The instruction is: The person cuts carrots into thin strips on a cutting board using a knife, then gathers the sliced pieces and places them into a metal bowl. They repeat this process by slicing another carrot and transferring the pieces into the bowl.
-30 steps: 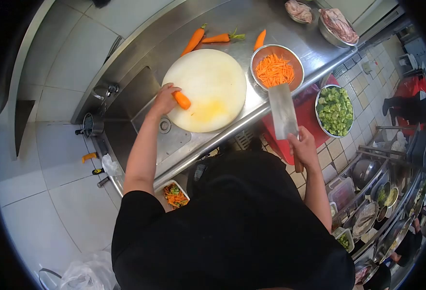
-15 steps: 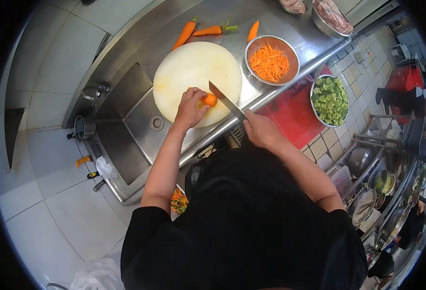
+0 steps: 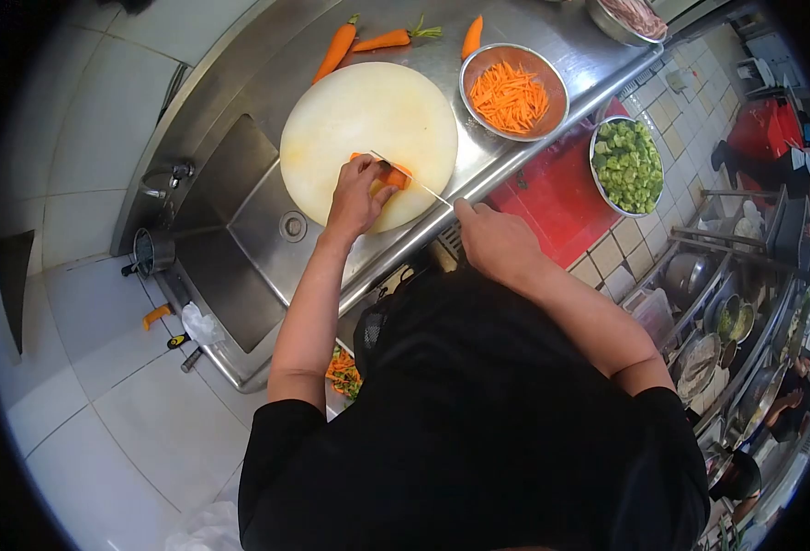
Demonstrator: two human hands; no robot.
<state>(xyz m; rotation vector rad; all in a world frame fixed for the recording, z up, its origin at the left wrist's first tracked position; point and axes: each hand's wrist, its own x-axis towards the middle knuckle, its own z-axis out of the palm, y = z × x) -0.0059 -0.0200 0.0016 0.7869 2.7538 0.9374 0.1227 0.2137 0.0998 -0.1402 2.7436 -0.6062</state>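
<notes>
On the round white cutting board [image 3: 368, 106], my left hand [image 3: 359, 197] presses a carrot piece [image 3: 398, 178] down with bent fingers. More orange shows just beyond the fingertips. My right hand [image 3: 497, 239] is wrapped round the handle of a knife [image 3: 431, 192] at the board's near right edge. The blade is seen nearly edge-on and crosses the carrot piece, close beside the left fingers.
Whole carrots [image 3: 336, 48] and a carrot chunk [image 3: 472, 37] lie behind the board. A steel bowl [image 3: 559, 103] holds carrot strips; a bowl of chopped green vegetables [image 3: 627, 167] stands lower right. A sink [image 3: 230, 275] adjoins the board's left.
The knife has turned from showing its flat side to nearly edge-on and now lies across the carrot piece. My left hand keeps its hold, and the view has shifted slightly.
</notes>
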